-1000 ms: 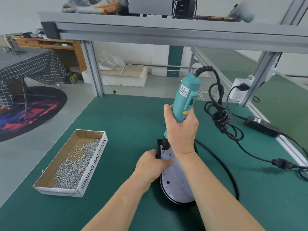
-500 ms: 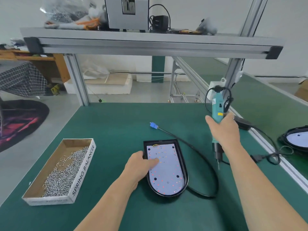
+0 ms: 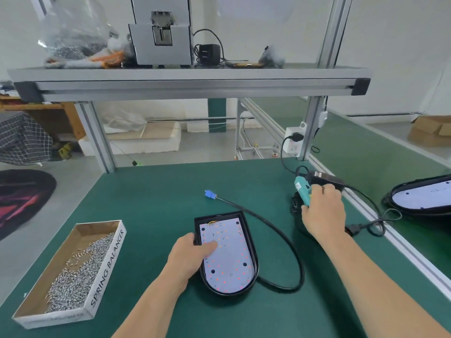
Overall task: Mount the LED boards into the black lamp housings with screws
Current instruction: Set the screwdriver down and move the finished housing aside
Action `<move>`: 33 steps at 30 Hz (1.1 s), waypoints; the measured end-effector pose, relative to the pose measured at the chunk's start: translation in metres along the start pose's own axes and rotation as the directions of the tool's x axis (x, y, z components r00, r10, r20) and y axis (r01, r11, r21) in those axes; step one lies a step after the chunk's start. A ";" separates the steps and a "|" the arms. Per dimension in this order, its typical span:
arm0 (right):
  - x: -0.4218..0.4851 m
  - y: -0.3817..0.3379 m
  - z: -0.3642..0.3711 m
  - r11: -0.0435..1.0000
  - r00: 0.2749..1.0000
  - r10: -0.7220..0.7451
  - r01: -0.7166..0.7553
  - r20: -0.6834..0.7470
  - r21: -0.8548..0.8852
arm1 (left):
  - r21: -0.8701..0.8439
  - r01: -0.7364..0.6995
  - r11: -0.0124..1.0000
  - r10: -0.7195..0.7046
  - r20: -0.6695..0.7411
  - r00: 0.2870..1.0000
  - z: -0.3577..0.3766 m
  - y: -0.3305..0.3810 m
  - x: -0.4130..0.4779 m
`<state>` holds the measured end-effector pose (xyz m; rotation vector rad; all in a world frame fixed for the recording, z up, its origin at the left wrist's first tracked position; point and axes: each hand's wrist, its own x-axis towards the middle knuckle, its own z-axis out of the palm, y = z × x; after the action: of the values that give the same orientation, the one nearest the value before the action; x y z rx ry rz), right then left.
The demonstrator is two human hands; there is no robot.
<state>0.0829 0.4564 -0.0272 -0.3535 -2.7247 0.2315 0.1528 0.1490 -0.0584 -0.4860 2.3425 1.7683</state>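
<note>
A black lamp housing point(image 3: 249, 242) lies on the green table in front of me with a white LED board point(image 3: 228, 257) seated inside it. My left hand point(image 3: 189, 258) grips the housing's left rim, thumb lying on the board. My right hand point(image 3: 322, 213) grips the teal electric screwdriver point(image 3: 302, 190) low over the table at the right, beside its coiled black cord. A black cable with a blue plug point(image 3: 210, 194) loops around the housing's right side.
A cardboard box of screws point(image 3: 73, 274) sits at the left. A second housing with its board point(image 3: 424, 195) lies on the neighbouring table at right. A power adapter point(image 3: 325, 178), wall socket point(image 3: 294, 140) and aluminium frame posts stand behind.
My right hand lifted the screwdriver off the board, swung it right and lowered it to the table by its cord. My left hand stayed on the housing. The view tilted up.
</note>
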 end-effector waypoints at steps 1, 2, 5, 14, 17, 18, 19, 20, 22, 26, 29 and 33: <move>-0.008 -0.008 0.000 0.997 0.998 -0.065 0.066 -0.019 0.050 | 0.000 -0.002 1.000 0.002 -0.001 1.000 0.000 0.000 0.000; -0.017 -0.017 0.001 0.986 0.993 -0.119 0.117 0.009 0.116 | 0.002 -0.004 1.000 0.004 -0.001 1.000 0.000 0.000 0.000; -0.049 -0.041 0.009 0.985 0.951 -0.156 0.130 0.267 0.114 | 0.002 -0.011 1.000 0.011 -0.009 1.000 0.001 0.001 -0.001; -0.098 -0.078 -0.013 0.932 0.803 -0.147 -0.084 0.577 0.353 | -0.129 -0.034 0.991 0.034 -0.001 0.999 0.030 0.008 -0.019; -0.095 -0.069 -0.019 0.826 0.744 -0.161 -0.259 0.649 0.501 | -0.338 0.018 0.941 0.027 0.127 0.992 0.038 0.013 -0.021; -0.094 -0.065 -0.021 0.770 0.724 -0.172 -0.323 0.667 0.550 | -0.438 0.065 0.897 0.010 0.166 0.986 0.041 0.014 -0.022; -0.094 -0.061 -0.021 0.701 0.698 -0.187 -0.399 0.692 0.592 | -0.531 0.115 0.840 -0.002 0.207 0.978 0.044 0.015 -0.023; -0.095 -0.058 -0.022 0.618 0.665 -0.210 -0.478 0.717 0.624 | -0.603 0.157 0.782 -0.005 0.246 0.969 0.046 0.016 -0.024; -0.098 -0.053 -0.022 0.452 0.611 -0.251 -0.612 0.750 0.649 | -0.668 0.189 0.720 0.018 0.290 0.957 0.052 0.017 -0.026; -0.103 -0.044 -0.023 0.292 0.625 -0.251 -0.679 0.740 0.673 | -0.424 0.039 0.905 0.015 0.122 0.992 0.061 0.017 -0.025; -0.103 -0.038 -0.025 0.271 0.708 -0.209 -0.621 0.674 0.736 | -0.227 -0.176 0.958 0.136 -0.180 0.974 0.065 0.006 -0.026; -0.089 -0.014 -0.051 0.229 0.813 -0.181 -0.512 0.553 0.828 | -0.062 -0.300 0.952 0.269 -0.298 0.916 0.067 -0.004 -0.018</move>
<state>0.1795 0.4240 -0.0089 -0.2037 -2.2945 2.3324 0.1672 0.2153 -0.0754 -0.4619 2.6404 2.0861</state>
